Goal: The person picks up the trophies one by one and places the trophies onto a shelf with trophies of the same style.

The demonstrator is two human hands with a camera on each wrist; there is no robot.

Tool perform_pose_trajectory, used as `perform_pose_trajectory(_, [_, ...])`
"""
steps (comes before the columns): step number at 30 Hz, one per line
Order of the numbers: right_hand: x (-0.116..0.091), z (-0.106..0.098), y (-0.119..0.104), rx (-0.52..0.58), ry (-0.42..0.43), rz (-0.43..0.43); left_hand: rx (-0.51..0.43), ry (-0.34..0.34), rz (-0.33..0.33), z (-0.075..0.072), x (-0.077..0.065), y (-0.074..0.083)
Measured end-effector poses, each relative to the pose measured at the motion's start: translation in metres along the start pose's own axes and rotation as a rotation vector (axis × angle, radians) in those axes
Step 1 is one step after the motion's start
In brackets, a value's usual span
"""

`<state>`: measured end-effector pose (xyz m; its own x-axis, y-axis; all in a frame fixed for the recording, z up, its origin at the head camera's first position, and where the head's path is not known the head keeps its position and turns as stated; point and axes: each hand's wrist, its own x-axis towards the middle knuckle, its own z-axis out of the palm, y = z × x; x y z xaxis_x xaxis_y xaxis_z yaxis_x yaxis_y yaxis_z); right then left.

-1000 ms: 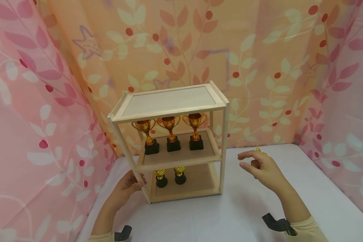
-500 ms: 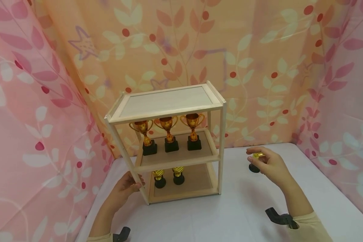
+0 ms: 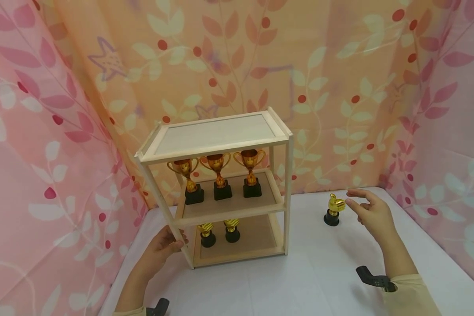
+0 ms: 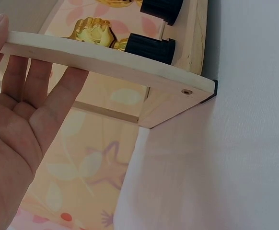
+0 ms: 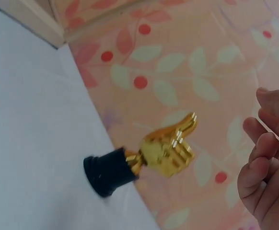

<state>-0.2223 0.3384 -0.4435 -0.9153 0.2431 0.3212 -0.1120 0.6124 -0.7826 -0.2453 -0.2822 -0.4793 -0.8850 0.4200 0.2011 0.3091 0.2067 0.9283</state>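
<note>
My left hand (image 3: 160,251) grips the left front post (image 3: 158,197) of a small wooden shelf rack (image 3: 221,216). In the left wrist view its thumb and fingers (image 4: 65,88) lie on opposite sides of that post. Right of the rack, a gold thumbs-up trophy (image 3: 335,205) stands upright on its round black base. My right hand (image 3: 375,217) hovers just right of this trophy, its fingers loosely bent and holding nothing. The right wrist view has a gap between the trophy (image 5: 166,151) and the hand (image 5: 271,177).
Three gold cup trophies (image 3: 218,169) with square black bases stand on the rack's middle shelf. Two thumbs-up trophies (image 3: 232,232) are on the bottom shelf, their tops partly hidden. A white cloth (image 3: 300,281) covers the table, and patterned curtains (image 3: 332,87) hang around it.
My right hand has moved rightward, past the thumbs-up trophy, which it largely hid before and which now shows fully. The left hand keeps its hold on the rack's post.
</note>
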Motion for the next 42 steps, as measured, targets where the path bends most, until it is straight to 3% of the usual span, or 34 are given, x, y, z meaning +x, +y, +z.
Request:
perform_pose_trajectory(10, [0.009, 0.004, 0.052, 0.077, 0.009, 0.1, -0.014, -0.012, 0.029, 0.0, -0.002, 0.0])
perform_pose_trajectory(15, [0.016, 0.012, 0.081, 0.082, -0.102, 0.174, -0.025, -0.024, 0.043, 0.001, -0.001, -0.001])
perform_pose_trajectory(19, [0.021, 0.022, 0.098, 0.146, -0.197, 0.228, -0.027, -0.021, 0.028, 0.001, -0.001, -0.002])
perform_pose_trajectory(23, [0.023, 0.03, 0.106, 0.211, -0.262, 0.23, -0.018, -0.011, 0.018, 0.001, -0.001, -0.001])
perform_pose_trajectory(29, [0.025, 0.038, 0.115, 0.252, -0.335, 0.167, -0.034, -0.004, -0.007, 0.001, 0.001, 0.002])
perform_pose_trajectory(42, [0.037, 0.049, 0.12, 0.17, -0.405, 0.138, -0.025, -0.002, -0.009, 0.0, 0.0, 0.0])
